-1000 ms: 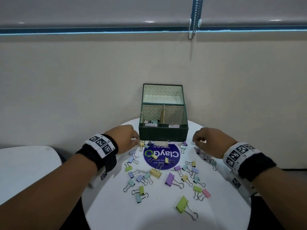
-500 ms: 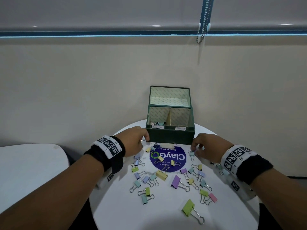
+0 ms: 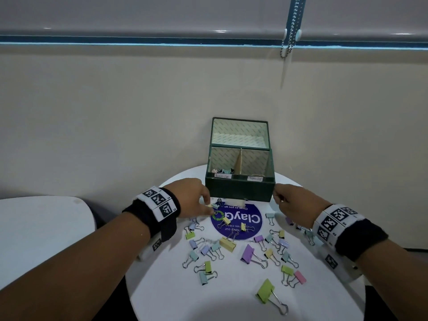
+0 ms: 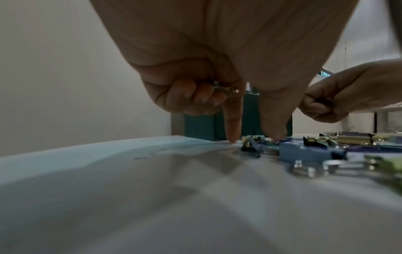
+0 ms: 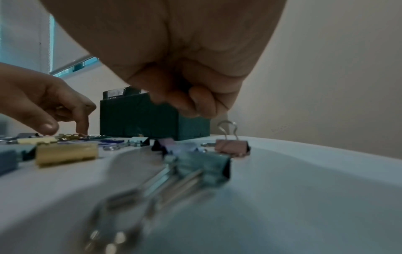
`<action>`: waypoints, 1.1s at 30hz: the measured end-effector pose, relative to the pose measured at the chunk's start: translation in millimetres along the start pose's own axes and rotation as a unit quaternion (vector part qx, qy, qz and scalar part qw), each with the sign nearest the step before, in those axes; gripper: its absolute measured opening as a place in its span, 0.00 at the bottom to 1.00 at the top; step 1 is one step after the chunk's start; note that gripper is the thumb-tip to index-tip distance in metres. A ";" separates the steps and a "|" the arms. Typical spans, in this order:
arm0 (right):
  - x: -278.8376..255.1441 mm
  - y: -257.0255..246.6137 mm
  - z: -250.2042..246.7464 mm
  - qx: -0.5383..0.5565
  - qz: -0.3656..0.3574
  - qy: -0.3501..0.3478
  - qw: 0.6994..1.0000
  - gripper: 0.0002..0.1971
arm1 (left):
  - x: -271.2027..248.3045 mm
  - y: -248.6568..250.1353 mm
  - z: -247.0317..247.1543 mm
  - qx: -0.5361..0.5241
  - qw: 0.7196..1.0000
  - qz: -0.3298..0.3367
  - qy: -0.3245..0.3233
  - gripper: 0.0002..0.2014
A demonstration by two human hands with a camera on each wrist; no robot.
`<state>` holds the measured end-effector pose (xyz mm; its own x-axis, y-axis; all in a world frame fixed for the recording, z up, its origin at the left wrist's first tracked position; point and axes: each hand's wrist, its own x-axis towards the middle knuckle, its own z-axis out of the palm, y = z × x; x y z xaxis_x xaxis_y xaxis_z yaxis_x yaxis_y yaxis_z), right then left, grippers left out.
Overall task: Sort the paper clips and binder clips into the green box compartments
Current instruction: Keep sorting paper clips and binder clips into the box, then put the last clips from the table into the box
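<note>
The green box (image 3: 239, 189) stands open at the table's far side, with several clips in its left compartment (image 3: 223, 170). Many pastel binder clips (image 3: 249, 253) lie scattered in front of it. My left hand (image 3: 208, 206) is at the box's front left corner. In the left wrist view its curled fingers hold metal clips (image 4: 226, 89), while index finger and thumb reach down around a small clip (image 4: 252, 137) on the table. My right hand (image 3: 279, 201) hovers at the box's front right corner, fingers curled round something dark (image 4: 325, 101), apparently a clip.
A round blue sticker (image 3: 237, 222) lies under some clips. The white round table (image 3: 176, 297) ends close on all sides, and the wall is right behind the box. A second white surface (image 3: 41, 228) sits to the left. A large green clip (image 3: 266, 291) lies near the front.
Both hands have closed in on the box's front corners. The left one has dropped its index finger and thumb onto the clips by the sticker. The right one has lifted off the table.
</note>
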<state>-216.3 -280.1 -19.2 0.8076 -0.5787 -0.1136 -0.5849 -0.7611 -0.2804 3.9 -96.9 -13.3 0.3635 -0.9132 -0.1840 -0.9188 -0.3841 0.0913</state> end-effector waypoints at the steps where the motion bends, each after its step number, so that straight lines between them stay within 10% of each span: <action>1: -0.8 -1.2 1.3 -0.008 0.001 -0.022 1.000 0.09 | 0.9 0.4 0.1 0.002 1.000 0.007 -0.001 0.18; 15: 13.5 -42.0 -18.0 -0.019 -0.112 -0.052 0.992 0.08 | -2.2 -7.3 -0.2 -0.108 0.984 0.107 0.090 0.03; 22: 16.9 -56.4 -18.5 -0.103 -0.083 -0.137 0.982 0.05 | -1.9 -1.0 -2.1 -0.048 0.995 0.087 -0.003 0.19; 33: 16.6 -70.0 -26.3 -0.017 -0.109 -0.139 0.984 0.06 | -2.8 4.1 3.8 -0.021 0.995 0.101 -0.011 0.12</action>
<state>-164.0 -244.1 23.6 0.9011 -0.3019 -0.3113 -0.3935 -0.8708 -0.2948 -1.5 -95.4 -16.1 0.1675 -0.9695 -0.1790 -0.9654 -0.1981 0.1694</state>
